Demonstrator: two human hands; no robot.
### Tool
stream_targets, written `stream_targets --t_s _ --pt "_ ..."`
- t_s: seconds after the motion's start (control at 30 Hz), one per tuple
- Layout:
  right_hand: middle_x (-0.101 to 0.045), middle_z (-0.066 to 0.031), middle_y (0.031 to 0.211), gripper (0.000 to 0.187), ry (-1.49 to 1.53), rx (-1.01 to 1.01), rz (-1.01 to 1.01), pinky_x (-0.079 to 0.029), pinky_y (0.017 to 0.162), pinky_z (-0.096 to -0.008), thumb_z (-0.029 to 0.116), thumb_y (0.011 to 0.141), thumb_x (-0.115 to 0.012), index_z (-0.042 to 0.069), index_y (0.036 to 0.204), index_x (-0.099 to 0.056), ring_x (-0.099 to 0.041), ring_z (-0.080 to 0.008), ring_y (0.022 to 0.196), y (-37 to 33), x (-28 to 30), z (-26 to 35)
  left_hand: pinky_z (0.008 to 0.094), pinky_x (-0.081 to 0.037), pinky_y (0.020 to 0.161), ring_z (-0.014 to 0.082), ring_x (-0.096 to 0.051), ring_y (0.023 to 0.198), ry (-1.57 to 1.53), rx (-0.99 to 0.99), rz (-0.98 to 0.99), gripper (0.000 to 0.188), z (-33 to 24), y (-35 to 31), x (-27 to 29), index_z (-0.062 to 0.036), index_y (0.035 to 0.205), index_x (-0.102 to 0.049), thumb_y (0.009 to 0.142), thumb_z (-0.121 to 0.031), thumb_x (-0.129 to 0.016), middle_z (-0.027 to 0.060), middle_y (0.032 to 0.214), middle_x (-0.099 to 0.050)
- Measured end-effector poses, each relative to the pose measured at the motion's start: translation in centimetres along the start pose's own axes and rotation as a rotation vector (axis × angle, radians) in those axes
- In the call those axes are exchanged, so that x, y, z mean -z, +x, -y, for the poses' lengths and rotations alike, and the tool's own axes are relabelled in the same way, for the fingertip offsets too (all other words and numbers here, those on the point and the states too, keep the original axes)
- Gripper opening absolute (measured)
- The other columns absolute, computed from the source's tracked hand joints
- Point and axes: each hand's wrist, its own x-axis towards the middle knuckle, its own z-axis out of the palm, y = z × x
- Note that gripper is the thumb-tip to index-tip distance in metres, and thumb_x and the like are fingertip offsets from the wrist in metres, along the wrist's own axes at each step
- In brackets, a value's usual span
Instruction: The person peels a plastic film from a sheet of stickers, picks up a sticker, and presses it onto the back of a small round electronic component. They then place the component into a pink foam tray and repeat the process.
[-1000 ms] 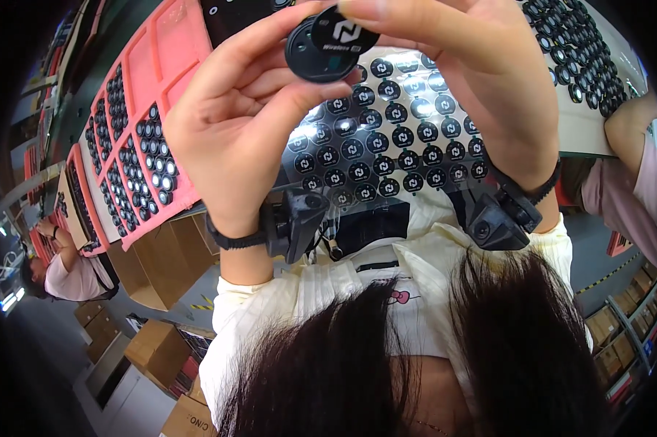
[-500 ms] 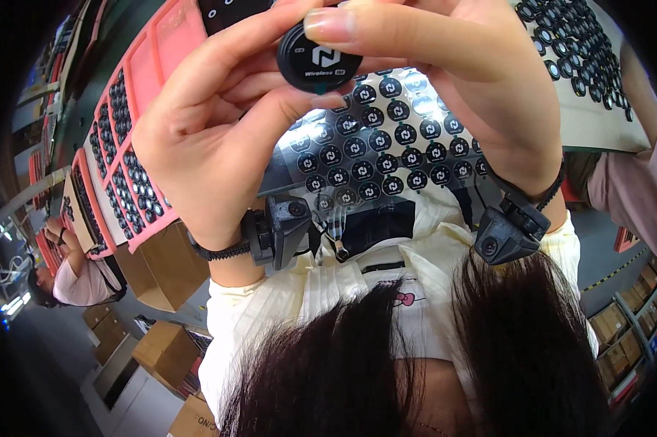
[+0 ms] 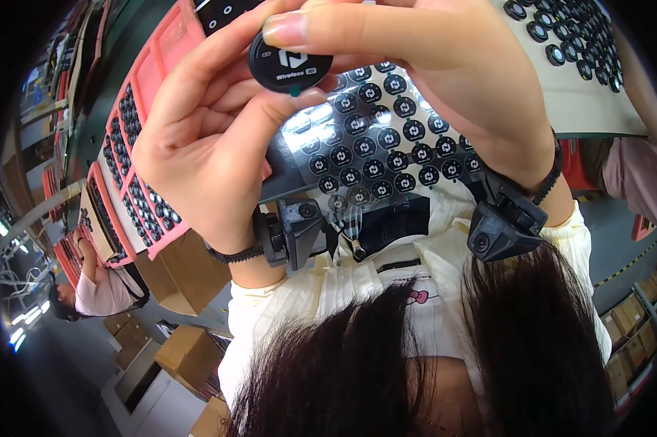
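Observation:
Near the top edge, my left hand (image 3: 204,142) grips a round black disc (image 3: 288,71) by its rim, between thumb and curled fingers. White markings cover the face turned up, and a small teal tab sticks out at its lower edge. The thumb of my right hand (image 3: 452,62) lies pressed on the upper part of that face; its other fingers are partly hidden behind the disc. Below both hands is a shiny clear sheet of round black labels (image 3: 374,169) in rows, each with a white mark.
Pink compartment trays (image 3: 143,120) with rows of black round pieces stand at left. More black round pieces (image 3: 568,44) lie on the table at right. A seated person (image 3: 110,291) is at far left; another person's pink sleeve (image 3: 634,171) shows at right. Cardboard boxes (image 3: 188,357) are stacked lower left.
Both hands and the disc have shifted slightly left and up in the picture. The surroundings have shifted too, as the view has turned a little. The grip looks the same.

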Motion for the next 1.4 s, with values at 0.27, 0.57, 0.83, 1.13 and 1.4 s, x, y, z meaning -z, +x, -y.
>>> stream_targets --t_s 0.27,0.57,0.83,1.13,1.4 --pt "-0.062 -0.0092 0.081 0.015 -0.041 0.037 0.045 -0.047 0.061 -0.02 0.009 0.079 -0.062 -0.005 0.077 -0.057 -0.056 -0.0083 0.068 0.5 -0.1 0.1 0.0285 -0.054 0.071 0.024 -0.064 0.077 -0.003 0.003 -0.034 0.042 0.0 0.0 -0.4 0.0153 0.103 -0.051 0.062 0.02 -0.056 0.0236 0.092 -0.06" --pt "-0.062 -0.0076 0.078 0.016 -0.103 -0.008 -0.028 -0.046 0.058 -0.0195 0.009 0.079 -0.062 -0.005 0.074 -0.057 -0.055 -0.0077 0.064 0.5 0.0 0.2 0.0285 -0.053 0.072 0.0243 -0.063 0.078 -0.081 0.0 -0.048 0.039 0.4 0.0 -0.9 0.0165 0.103 -0.05 0.064 0.02 -0.055 0.0234 0.094 -0.06" --pt "-0.058 -0.0089 0.086 0.041 -0.899 0.607 -0.104 -0.046 0.069 -0.0222 0.004 0.074 -0.065 -0.002 0.11 -0.046 -0.055 -0.0115 0.081 -0.1 -0.8 -2.3 0.0262 -0.054 0.069 0.0202 -0.062 0.082 0.294 -0.227 0.224 0.037 1.0 -2.4 1.0 0.0056 0.102 -0.057 0.067 0.017 -0.057 0.0201 0.096 -0.06" --pt "-0.043 -0.0119 0.123 0.052 -0.766 0.281 -0.185 -0.04 0.086 -0.0296 0.011 0.077 -0.062 0.003 0.123 -0.041 -0.051 -0.0213 0.104 -3.3 2.1 -5.7 0.0318 -0.052 0.07 0.0219 -0.062 0.08 -0.586 0.546 -0.173 0.043 7.3 -8.2 8.2 0.0024 0.119 -0.043 0.077 0.006 -0.053 0.0146 0.11 -0.053" --pt "-0.033 -0.0153 0.131 0.063 -0.734 0.023 -0.243 -0.036 0.093 -0.0339 0.011 0.078 -0.061 0.006 0.132 -0.028 -0.045 -0.0237 0.111 -5.8 6.3 -5.8 0.0298 -0.047 0.074 0.0197 -0.061 0.082 0.625 0.396 -0.451 0.028 14.2 -12.0 13.7 -0.0027 0.105 -0.058 0.078 0.003 -0.055 0.0139 0.094 -0.061"
